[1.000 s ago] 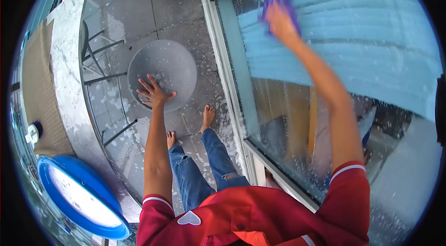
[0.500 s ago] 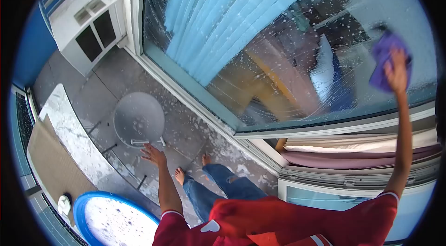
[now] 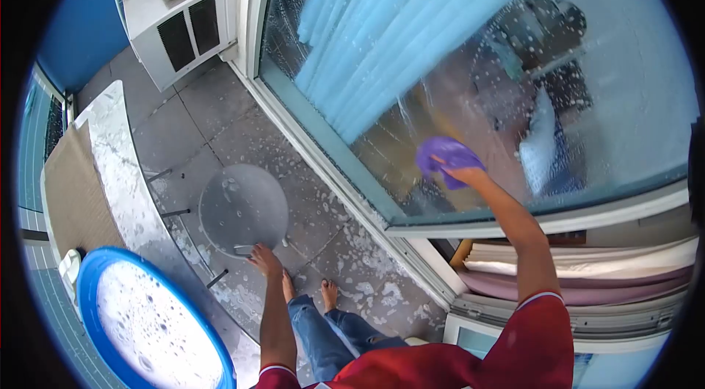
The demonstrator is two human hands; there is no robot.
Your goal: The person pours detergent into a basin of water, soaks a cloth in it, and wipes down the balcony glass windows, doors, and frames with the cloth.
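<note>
My right hand (image 3: 461, 171) presses a purple cloth (image 3: 445, 157) against the wet, soapy window glass (image 3: 617, 73), low on the pane. Part of the cloth bunches around the fingers. Below and to the left, my left hand (image 3: 266, 261) hangs with its fingers apart and nothing in it. It overlaps the near rim of a round grey stool (image 3: 246, 205) in this view; whether it touches the seat cannot be made out. Light blue curtains (image 3: 411, 29) show behind the glass.
At the left, a blue basin (image 3: 94, 308) of foamy water stands by a marbled table (image 3: 125, 168) with a brown mat (image 3: 81, 191). A white air-conditioner box (image 3: 180, 18) is at the upper left. Suds lie on the tiled floor (image 3: 316, 220). The window frame (image 3: 323, 161) runs diagonally.
My right hand has swept the purple cloth from the right part of the pane leftward and down. My left hand remains near the stool. The view has shifted slightly.
</note>
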